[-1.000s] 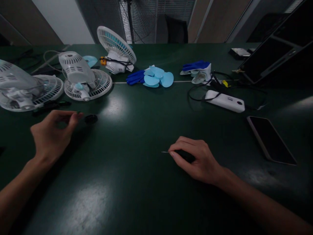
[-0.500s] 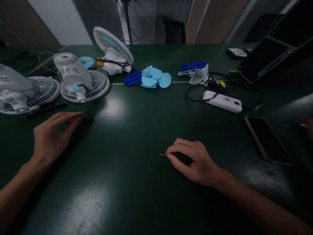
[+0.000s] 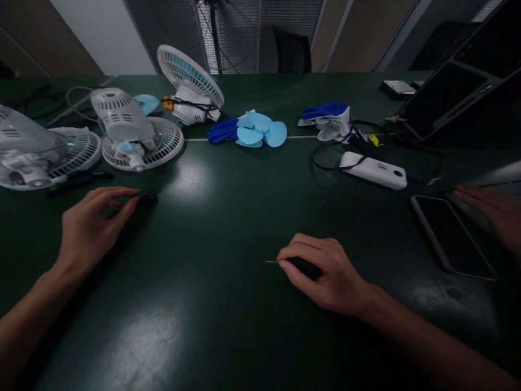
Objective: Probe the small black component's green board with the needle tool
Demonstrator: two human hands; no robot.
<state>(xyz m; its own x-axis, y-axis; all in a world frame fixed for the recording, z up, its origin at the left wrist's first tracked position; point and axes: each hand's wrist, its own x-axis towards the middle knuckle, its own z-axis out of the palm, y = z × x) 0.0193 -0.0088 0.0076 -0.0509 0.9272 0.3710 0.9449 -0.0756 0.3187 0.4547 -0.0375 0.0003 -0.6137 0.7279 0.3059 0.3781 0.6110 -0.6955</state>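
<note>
A small screwdriver [image 3: 304, 267] with a black handle lies in my right hand [image 3: 331, 276]. Thumb and forefinger close round its front end, and the thin metal shaft points left, low over the dark green table. Over on the left, my left hand [image 3: 91, 225] pinches a small black object [image 3: 148, 200] between thumb and fingertips at the tabletop; its kind is too dark to make out. Just behind that hand are a dark, slender tool-like item [image 3: 81, 182] and a white fan [image 3: 126, 127] lying face down.
Two more white fans [image 3: 189, 84] [image 3: 32, 152] stand or lie at the left. Light-blue fan blades [image 3: 262, 130] rest on blue gloves [image 3: 222, 130]; another glove pair [image 3: 325, 114] lies rightward. A white power strip [image 3: 374, 169], phone [image 3: 451, 233] and another person's hand [image 3: 494, 212] are right.
At the right edge, another person's hand has come further into view beside the phone. My hands keep their grips and barely move; the whole view has shifted slightly.
</note>
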